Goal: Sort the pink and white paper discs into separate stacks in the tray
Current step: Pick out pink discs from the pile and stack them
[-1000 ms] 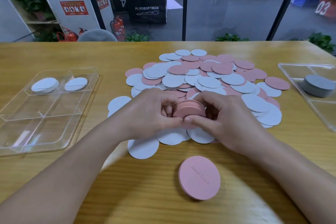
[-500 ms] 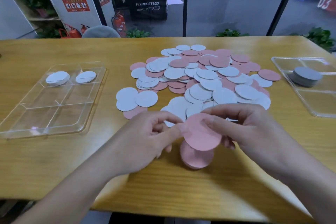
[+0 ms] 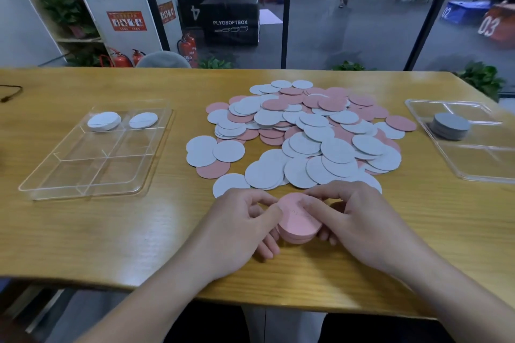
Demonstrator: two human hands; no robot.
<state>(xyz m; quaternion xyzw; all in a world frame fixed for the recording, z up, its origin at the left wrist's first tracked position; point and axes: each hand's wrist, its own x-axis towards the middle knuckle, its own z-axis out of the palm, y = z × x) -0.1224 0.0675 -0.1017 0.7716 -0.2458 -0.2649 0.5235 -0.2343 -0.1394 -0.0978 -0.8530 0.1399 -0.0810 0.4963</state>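
You held the pink stack [image 3: 299, 221] between both hands at the near edge of the wooden table [image 3: 111, 231]. Your left hand [image 3: 239, 228] gripped its left side, thumb on the rim and fingers curled beneath. Your right hand [image 3: 359, 220] gripped the right side, with its thumb pressed on the top disc and its fingers wrapped around the far edge. Whether the stack touched the table could not be told.

The loose pile [image 3: 306, 131] of mixed pink and white discs lay just beyond your hands, at the table's middle.

The left tray [image 3: 92, 175], clear and divided, held two low white stacks [image 3: 104, 120] in its far compartments. The right tray [image 3: 479, 172] held one grey-looking stack [image 3: 450, 125].
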